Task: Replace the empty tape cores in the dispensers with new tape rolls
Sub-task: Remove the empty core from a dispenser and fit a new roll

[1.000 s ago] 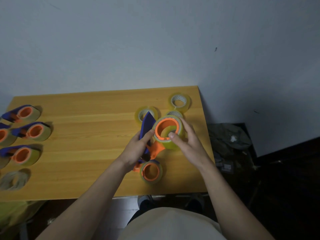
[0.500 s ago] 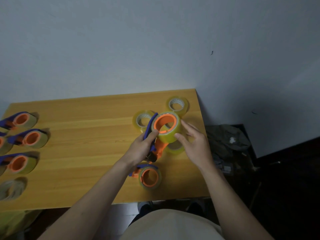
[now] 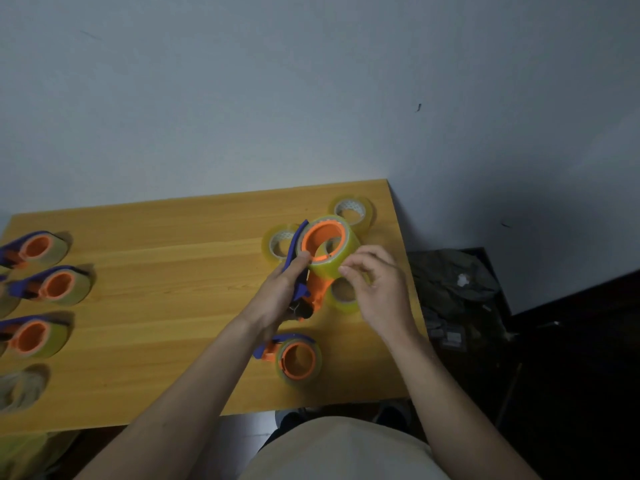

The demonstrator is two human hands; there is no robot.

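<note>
My left hand point(image 3: 281, 296) grips a blue and orange tape dispenser point(image 3: 306, 268) above the wooden table point(image 3: 166, 306). A yellowish tape roll point(image 3: 341, 259) sits on the dispenser's orange hub. My right hand point(image 3: 375, 285) is beside that roll with the fingers curled, its fingertips at the roll's side. Another loaded dispenser point(image 3: 296, 356) lies on the table below my hands. Loose tape rolls lie behind and under the held one: one roll point(image 3: 278, 242) at the left, one roll point(image 3: 353, 209) at the far right, one roll point(image 3: 344, 294) under my right hand.
Three loaded dispensers lie along the left edge: the top dispenser point(image 3: 36, 247), the middle dispenser point(image 3: 55, 284), the bottom dispenser point(image 3: 33, 336). A pale empty core point(image 3: 19, 389) lies below them. Dark bags point(image 3: 457, 289) lie on the floor to the right of the table.
The held dispenser with its roll has risen and tipped away from me. My right hand slid off the roll's top to its right side.
</note>
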